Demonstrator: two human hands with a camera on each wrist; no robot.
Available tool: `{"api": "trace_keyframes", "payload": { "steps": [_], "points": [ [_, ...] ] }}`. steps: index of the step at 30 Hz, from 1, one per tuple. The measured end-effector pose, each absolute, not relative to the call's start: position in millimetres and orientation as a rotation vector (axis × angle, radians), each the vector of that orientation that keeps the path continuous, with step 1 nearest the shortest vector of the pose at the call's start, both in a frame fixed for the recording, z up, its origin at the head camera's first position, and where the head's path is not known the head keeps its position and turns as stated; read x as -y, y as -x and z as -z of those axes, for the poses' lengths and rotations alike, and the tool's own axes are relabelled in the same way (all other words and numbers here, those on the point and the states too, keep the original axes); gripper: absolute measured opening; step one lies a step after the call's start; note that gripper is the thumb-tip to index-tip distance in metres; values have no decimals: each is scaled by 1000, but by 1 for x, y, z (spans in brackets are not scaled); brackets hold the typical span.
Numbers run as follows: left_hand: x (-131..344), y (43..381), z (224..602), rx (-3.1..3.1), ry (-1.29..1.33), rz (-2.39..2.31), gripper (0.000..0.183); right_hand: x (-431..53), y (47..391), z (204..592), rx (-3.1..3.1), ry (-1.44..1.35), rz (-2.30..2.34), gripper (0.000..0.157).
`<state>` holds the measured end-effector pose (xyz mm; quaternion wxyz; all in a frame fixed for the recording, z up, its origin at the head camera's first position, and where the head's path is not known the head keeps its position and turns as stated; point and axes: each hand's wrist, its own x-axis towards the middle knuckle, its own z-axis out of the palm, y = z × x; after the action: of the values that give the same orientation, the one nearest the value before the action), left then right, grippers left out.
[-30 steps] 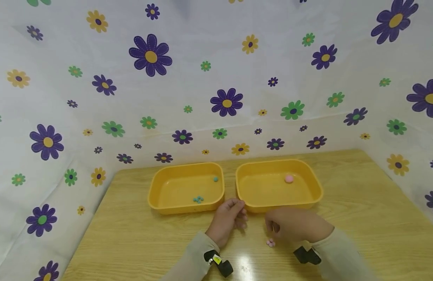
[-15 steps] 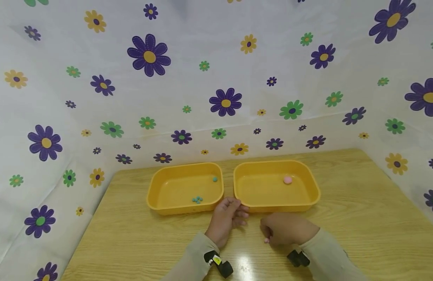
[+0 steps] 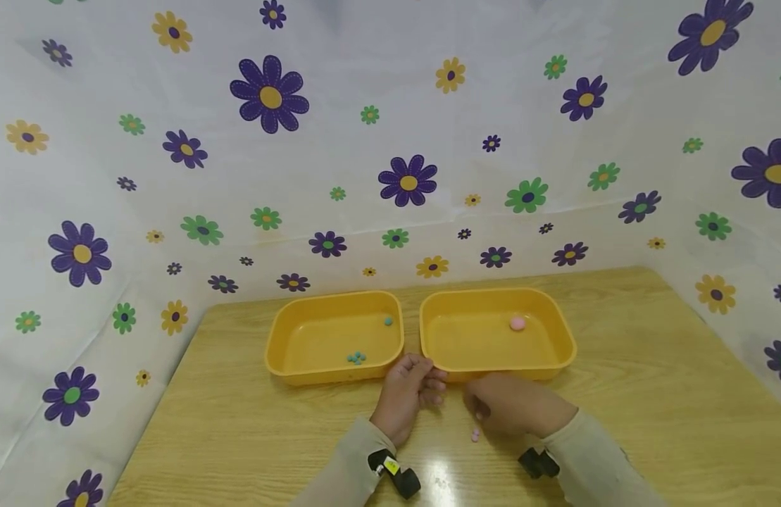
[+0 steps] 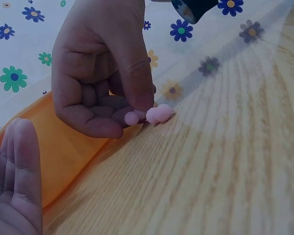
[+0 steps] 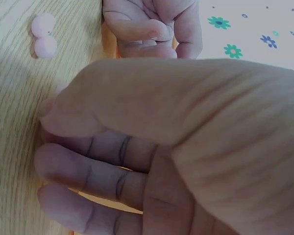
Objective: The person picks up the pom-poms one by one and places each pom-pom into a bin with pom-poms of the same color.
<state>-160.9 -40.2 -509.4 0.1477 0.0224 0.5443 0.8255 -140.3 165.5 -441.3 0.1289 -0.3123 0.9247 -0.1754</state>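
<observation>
My right hand (image 3: 518, 405) pinches a small pink ball (image 4: 131, 118) between thumb and fingertips, just above the table in front of the right tray. Only a sliver of that ball shows past the thumb in the right wrist view. Two more pink balls (image 5: 44, 35) lie side by side on the wood, close to the right fingertips. Near the front left corner of the right yellow tray (image 3: 498, 370) rests my left hand (image 3: 408, 394), fingers loosely bent and nothing held. A larger pink ball (image 3: 517, 323) sits inside this tray, toward its back right.
To the left stands a second yellow tray (image 3: 339, 375), holding a cluster of small teal balls (image 3: 356, 358) and a single teal ball (image 3: 388, 321). Both trays sit on a wooden table (image 3: 238, 436). A flowered white cloth (image 3: 339, 155) encloses the back and sides.
My right hand dipped to the pink balls, then drew back toward the tray with one pinched. The pile on the table has shrunk. My left hand has stayed put.
</observation>
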Motion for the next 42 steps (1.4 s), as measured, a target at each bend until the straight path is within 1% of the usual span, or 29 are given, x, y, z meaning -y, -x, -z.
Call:
{"api": "trace_keyframes", "payload": {
  "steps": [5, 8, 11, 15, 23, 27, 31, 36, 42],
  "points": [
    [39, 164, 507, -1574, -97, -2378, 12, -165, 143, 437, -2672, 891, 527, 25],
    [39, 165, 506, -1581, -108, -2376, 13, -165, 144, 434, -2643, 897, 554, 27],
    [38, 166, 505, -1581, -104, -2373, 13, -164, 145, 433, -2624, 904, 576, 28],
    [37, 166, 504, -1577, -93, -2373, 13, -165, 144, 432, -2622, 901, 589, 24],
    [37, 162, 505, -1579, -69, -2373, 12, -163, 139, 422, -2598, 955, 636, 26],
    [39, 161, 508, -1581, -61, -2369, 11, -168, 138, 410, -2715, 1103, 659, 23],
    [40, 161, 510, -1582, -64, -2374, 12, -176, 138, 399, -2977, 1251, 662, 24],
    [40, 162, 511, -1579, -74, -2380, 13, -184, 142, 392, -3221, 1250, 738, 25],
    [39, 162, 511, -1590, -89, -2370, 13, -188, 147, 392, -3329, 1245, 852, 23]
  ]
}}
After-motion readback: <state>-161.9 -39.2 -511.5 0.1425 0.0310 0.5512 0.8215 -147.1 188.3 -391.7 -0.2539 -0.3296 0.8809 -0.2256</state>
